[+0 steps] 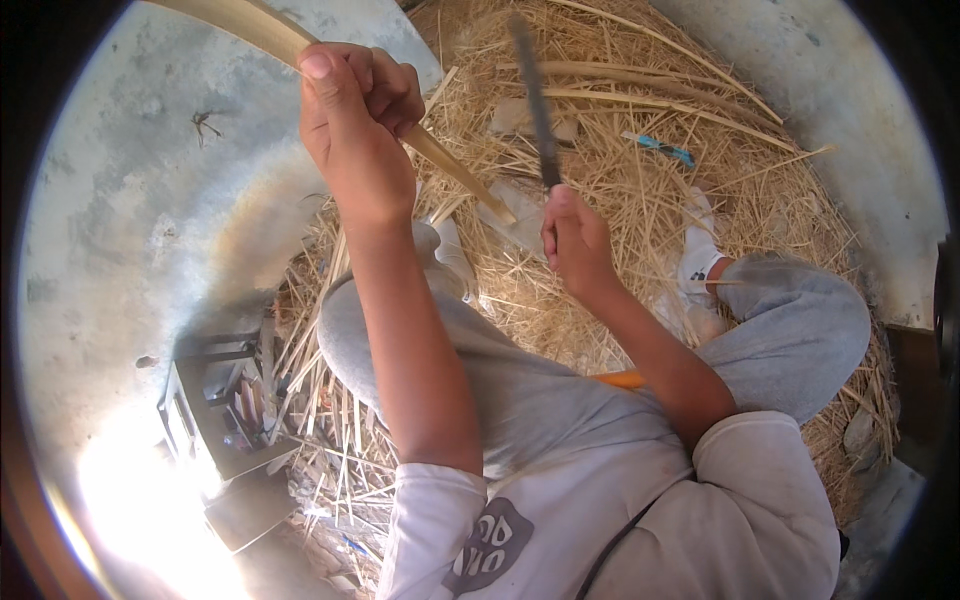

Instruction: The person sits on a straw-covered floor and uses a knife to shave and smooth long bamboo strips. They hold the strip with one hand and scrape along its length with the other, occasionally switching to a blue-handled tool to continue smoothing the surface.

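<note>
My left hand [360,130] is raised at the upper left, its fingers wrapped round a long pale bamboo strip [255,28]. The strip runs from the top edge through my grip, and its lower end slants down toward the middle of the view. In my right hand [580,240] is a knife [538,105] with a long dark, narrow blade pointing up and away, slightly blurred. The blade stands apart from the strip, to its right. My fingers cover the knife's handle.
Straw-like shavings [620,200] cover the floor around my crossed legs. Long split strips [680,95] lie at the far right, near a blue object [660,149]. A flat stone-like block [515,215] rests ahead of me. At left stands an open box [225,400] holding small items.
</note>
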Tool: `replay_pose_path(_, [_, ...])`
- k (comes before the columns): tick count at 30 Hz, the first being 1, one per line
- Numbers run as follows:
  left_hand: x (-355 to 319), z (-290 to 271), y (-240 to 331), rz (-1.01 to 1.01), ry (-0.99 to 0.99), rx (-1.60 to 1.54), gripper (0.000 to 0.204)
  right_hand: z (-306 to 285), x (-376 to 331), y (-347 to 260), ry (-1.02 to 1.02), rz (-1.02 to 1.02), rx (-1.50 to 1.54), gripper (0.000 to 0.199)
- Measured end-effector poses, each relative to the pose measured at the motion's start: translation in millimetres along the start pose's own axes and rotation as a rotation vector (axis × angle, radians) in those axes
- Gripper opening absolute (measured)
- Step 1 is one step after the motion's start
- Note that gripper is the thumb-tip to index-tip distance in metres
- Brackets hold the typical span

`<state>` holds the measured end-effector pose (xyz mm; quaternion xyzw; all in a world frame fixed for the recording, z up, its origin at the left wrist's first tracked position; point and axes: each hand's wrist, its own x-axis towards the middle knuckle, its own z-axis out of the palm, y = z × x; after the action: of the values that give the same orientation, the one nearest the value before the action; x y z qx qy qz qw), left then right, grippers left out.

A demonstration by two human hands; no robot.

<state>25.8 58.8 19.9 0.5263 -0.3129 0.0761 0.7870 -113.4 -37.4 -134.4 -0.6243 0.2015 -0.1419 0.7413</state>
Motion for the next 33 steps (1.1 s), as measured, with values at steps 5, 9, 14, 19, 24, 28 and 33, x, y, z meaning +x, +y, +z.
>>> replay_pose_path(5, [-0.8,6.2,-0.3,-0.024,0.045,-0.036,0.059,7.5,-15.9,134.8,0.045,0.209,-0.146,0.056])
replay_pose_path(9, [-0.5,-10.7,2.5,-0.029,0.056,-0.047,0.058,-0.3,1.2,101.9,-0.067,0.247,-0.372,0.058])
replay_pose_path(14, [-5.3,-12.3,2.9,-0.024,0.084,-0.034,0.055,-2.1,4.2,27.1,0.074,-0.006,0.167,0.062])
replay_pose_path(19, [-8.0,-12.9,5.6,-0.068,0.075,-0.088,0.053,9.8,-15.3,75.5,-0.089,0.328,-0.33,0.065])
replay_pose_path(24, [-11.8,-11.1,6.0,-0.041,0.017,-0.075,0.054,-11.8,5.7,18.4,0.0,0.311,-0.187,0.065])
replay_pose_path(28, [-13.1,-11.9,8.5,-0.025,0.058,-0.089,0.055,-1.8,-5.7,26.0,0.377,-0.189,-0.236,0.054])
replay_pose_path(33, [-13.2,-4.6,9.1,-0.107,0.041,-0.122,0.056,0.3,-17.8,129.7,-0.182,0.356,-0.609,0.062])
